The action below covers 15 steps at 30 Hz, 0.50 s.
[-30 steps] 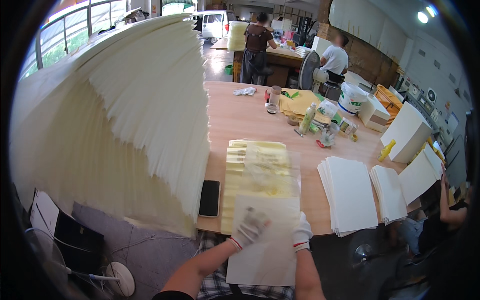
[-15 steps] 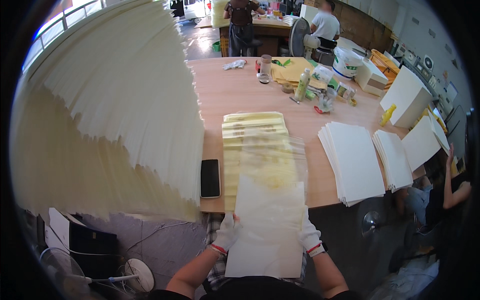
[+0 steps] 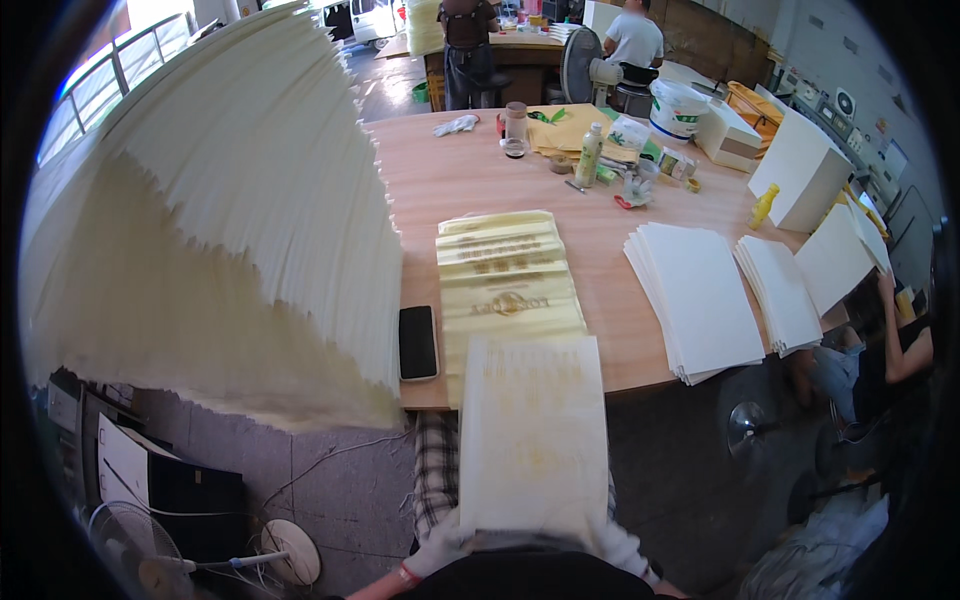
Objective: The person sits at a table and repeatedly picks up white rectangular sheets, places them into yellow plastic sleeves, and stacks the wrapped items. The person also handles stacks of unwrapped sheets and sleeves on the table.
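Observation:
A white rectangular board (image 3: pixel 535 490) lies over my lap, its far end resting on the near end of a pile of pale-yellow printed plastic bags (image 3: pixel 510 270). A translucent film with faint yellowish print, apparently one of these bags, covers the board. My left hand (image 3: pixel 445 548), in a white glove with a red cuff, is at the board's near left corner, closed on the film's lower edge. At the near right corner, my gloved right hand (image 3: pixel 622 552) is likewise closed on the film. Both hands are blurred, and most fingertips are hidden.
A huge stack of pale sheets (image 3: pixel 250 200) rises at the left, beside a black phone (image 3: pixel 418 343). White board stacks (image 3: pixel 695 300) lie at the right, near another person's arm (image 3: pixel 895 330). A bottle (image 3: pixel 590 155) and a white bucket (image 3: pixel 677 110) stand farther back.
Both hands have moved down toward my body, from the board's sides to its near corners. The film has slid down over the board, uncovering the print on the pile.

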Tool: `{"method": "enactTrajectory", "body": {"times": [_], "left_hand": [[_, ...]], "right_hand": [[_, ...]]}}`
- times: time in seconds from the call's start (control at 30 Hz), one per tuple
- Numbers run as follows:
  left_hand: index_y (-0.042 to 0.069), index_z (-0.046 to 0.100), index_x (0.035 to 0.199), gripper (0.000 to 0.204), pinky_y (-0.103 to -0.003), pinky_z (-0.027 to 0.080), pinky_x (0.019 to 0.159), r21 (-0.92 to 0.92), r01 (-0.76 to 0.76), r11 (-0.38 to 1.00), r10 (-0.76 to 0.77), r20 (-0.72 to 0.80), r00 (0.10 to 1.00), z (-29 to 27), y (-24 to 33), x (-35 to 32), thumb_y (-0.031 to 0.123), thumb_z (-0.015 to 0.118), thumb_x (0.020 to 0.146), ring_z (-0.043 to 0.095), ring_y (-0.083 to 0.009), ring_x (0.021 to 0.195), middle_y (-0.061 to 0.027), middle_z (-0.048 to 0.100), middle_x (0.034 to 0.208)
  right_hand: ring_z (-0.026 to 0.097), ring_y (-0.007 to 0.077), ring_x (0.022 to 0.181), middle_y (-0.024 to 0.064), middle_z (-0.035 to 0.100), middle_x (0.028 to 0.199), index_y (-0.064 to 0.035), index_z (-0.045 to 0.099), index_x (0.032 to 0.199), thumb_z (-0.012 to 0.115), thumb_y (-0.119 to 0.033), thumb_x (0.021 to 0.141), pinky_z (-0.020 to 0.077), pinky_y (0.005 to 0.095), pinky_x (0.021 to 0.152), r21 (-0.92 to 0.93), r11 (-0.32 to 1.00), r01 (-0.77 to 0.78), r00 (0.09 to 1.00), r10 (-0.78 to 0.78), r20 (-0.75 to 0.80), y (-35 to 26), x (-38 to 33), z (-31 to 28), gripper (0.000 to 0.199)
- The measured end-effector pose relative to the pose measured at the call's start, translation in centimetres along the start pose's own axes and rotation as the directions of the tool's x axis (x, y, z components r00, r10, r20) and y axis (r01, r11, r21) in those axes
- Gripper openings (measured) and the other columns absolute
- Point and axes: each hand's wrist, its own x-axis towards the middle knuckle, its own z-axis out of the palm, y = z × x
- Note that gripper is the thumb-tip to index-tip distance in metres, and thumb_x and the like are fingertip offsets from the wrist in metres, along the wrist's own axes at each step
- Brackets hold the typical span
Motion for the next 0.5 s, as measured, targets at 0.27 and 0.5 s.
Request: {"method": "enactTrajectory", "body": {"times": [0.27,0.5], "left_hand": [[0.001,0.053,0.079,0.009,-0.032,0.045,0.063,0.171,-0.446,0.879,0.475,-0.220,0.852,0.8,5.6,3.4,-0.001,0.051,0.071,0.054,-0.0269,0.070,-0.0134,0.052,0.077],[0.006,0.050,0.079,0.007,-0.035,0.044,0.060,0.296,-0.725,0.622,0.742,0.071,0.666,1.5,20.5,8.2,0.005,0.053,0.072,0.053,-0.0301,0.069,-0.0115,0.048,0.076]], "right_hand": [[0.065,0.0260,0.077,0.0154,0.066,0.089,-0.0004,0.055,0.115,0.055,-0.013,0.083,0.0518,0.0353,0.074,0.389,0.874,-0.291,0.949,0.316,0.002,2.6,1.6,-6.5,0.035],[0.059,0.0176,0.088,0.0050,0.061,0.094,-0.0020,0.056,0.109,0.052,-0.018,0.088,0.0486,0.0302,0.078,0.949,0.285,-0.132,0.938,0.345,0.027,3.6,10.2,-2.0,0.027]]}}
